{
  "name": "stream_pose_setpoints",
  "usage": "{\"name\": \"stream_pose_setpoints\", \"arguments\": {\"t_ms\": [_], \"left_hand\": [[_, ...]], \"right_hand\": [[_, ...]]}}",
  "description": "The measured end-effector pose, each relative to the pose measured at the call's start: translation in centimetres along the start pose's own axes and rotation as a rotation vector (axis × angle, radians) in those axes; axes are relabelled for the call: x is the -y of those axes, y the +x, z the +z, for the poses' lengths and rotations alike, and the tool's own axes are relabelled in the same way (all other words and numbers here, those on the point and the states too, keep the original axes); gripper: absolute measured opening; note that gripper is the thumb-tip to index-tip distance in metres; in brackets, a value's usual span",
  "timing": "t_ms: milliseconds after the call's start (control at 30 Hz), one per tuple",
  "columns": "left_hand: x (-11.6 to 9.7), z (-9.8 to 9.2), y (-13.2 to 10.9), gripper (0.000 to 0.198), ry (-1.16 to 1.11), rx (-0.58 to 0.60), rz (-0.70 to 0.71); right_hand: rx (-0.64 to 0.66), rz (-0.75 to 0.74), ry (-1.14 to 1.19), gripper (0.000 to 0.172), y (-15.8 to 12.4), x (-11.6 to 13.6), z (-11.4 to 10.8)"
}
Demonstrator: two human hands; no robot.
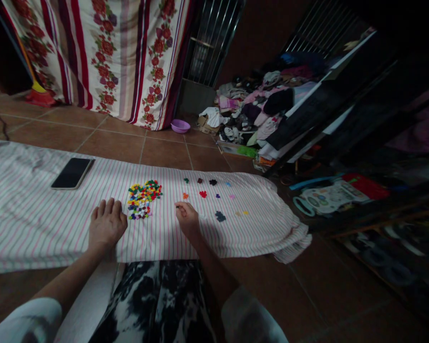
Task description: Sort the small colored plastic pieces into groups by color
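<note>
Striped cloth point(57, 238) creases easily, so the flat-fingered left hand point(107, 226) should rest lightly while the right hand point(188, 219) pinches what seems a tiny dark piece point(177, 206).

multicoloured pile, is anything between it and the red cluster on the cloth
Yes: the orange cluster lies between the multicoloured pile and the red cluster. The right hand is just on the wearer's side of that line, rather than across it.
</note>
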State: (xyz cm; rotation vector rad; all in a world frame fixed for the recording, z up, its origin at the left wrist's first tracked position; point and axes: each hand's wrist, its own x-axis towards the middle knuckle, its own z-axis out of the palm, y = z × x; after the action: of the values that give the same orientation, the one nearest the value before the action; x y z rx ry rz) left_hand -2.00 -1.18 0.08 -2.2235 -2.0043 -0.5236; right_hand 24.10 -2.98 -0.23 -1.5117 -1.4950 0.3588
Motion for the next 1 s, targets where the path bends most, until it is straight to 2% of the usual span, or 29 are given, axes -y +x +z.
{"name": "stream_pose_setpoints", "arguments": {"t_ms": [200, 333, 467, 633, 733, 833, 1000], "left_hand": [[0.0, 0.1, 0.0, 0.046, 0.022, -0.004, -0.002], [0.1, 0.1, 0.0, 0.045, 0.040, 0.000, 0.011], [0.1, 0.1, 0.1, 0.046, 0.051, 0.024, 0.009], [0.2, 0.4, 0.1, 0.048, 0.059, 0.035, 0.010], [0.2, 0.7, 0.1, 0.049, 0.063, 0.027, 0.016], [0.2, 0.9, 0.1, 0.051, 0.077, 0.014, 0.018], [0.2, 0.9, 0.2, 0.051, 0.106, 0.027, 0.014]], "right_hand": [[-0.104, 0.086, 0.033, 0.025, -0.5, -2.1, -3.1], [-0.183, 0.133, 0.024, 0.025, 0.3, -3.9, -5.6], [-0.229, 0.156, -0.005, 0.029, 2.7, -5.8, -8.4], [-0.238, 0.150, -0.199, 0.025, 6.9, -8.0, -11.3], [-0.267, 0.153, -0.308, 0.023, 9.2, -9.2, -12.1], [-0.285, 0.226, -0.422, 0.024, 10.8, -10.4, -12.4], [-0.185, 0.398, -0.610, 0.029, 12.7, -11.7, -12.7]]}}
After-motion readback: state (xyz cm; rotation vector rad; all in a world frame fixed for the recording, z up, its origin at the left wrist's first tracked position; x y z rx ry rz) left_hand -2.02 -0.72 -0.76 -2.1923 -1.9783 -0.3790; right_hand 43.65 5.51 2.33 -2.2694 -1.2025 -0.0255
